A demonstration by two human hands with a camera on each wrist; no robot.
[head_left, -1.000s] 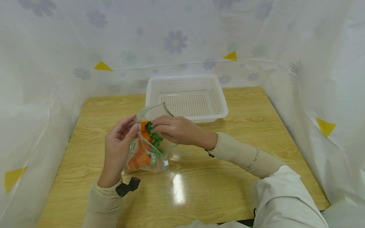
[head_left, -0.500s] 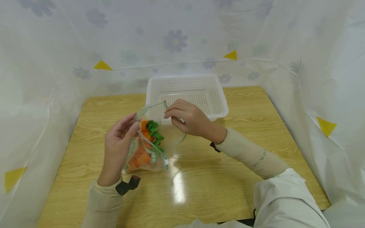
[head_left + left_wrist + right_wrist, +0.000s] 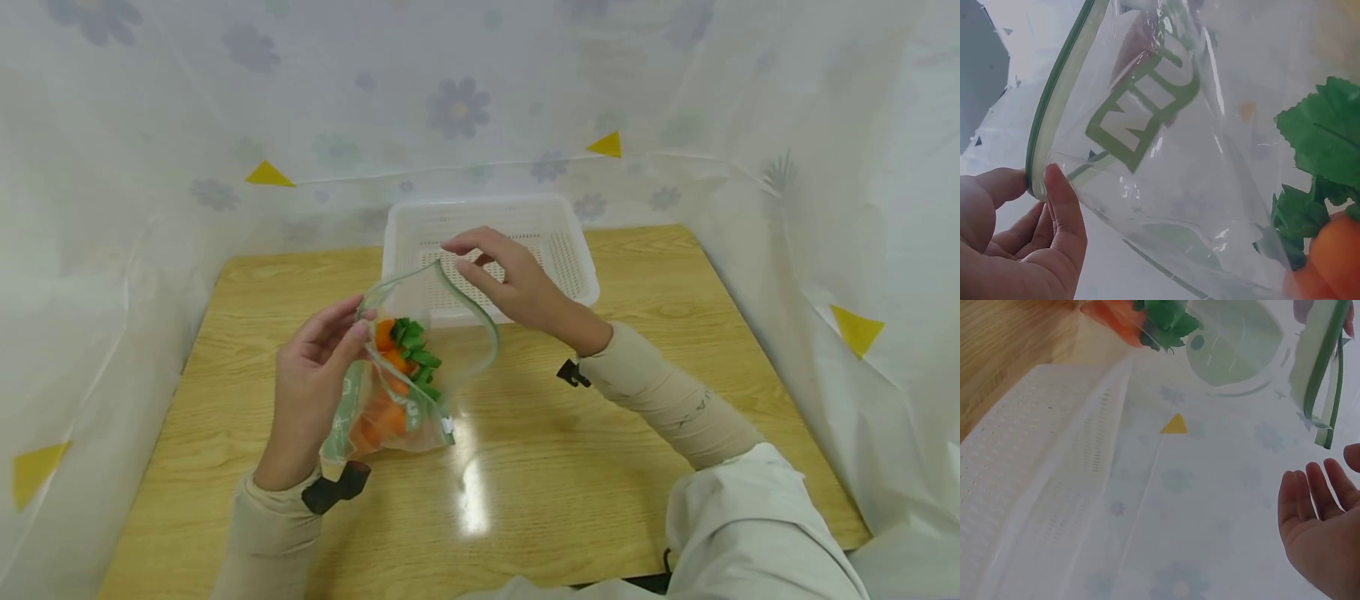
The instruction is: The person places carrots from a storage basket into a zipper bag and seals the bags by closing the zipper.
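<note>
The left hand (image 3: 311,392) is sitting left of centre in the head view, pinching the near rim of a clear zip bag (image 3: 405,367) between thumb and fingertips. In the left wrist view that same pinch is showing at the lower left of the frame, the thumb (image 3: 1063,206) pressing against the green zip strip (image 3: 1054,94) while the bag's printed film is stretching off to the right. The bag is standing at the middle of the wooden table (image 3: 675,350), its mouth gaping wide towards the top of the frame. Inside it the orange carrot pieces (image 3: 382,412) are lying in the lower part, with green leaves (image 3: 416,350) poking up above them; the leaves are also filling the right edge of the left wrist view.

The right hand (image 3: 517,279) is hovering just above and to the right of the bag's mouth, fingers loosely spread and holding nothing, clear of the zip rim. It is hanging over the front edge of the white perforated basket (image 3: 570,225), which is sitting at the far side of the table, upper centre of the frame. In the right wrist view the palm is showing at the lower right, fingers straight, the green zip strip just above them without touching.
</note>
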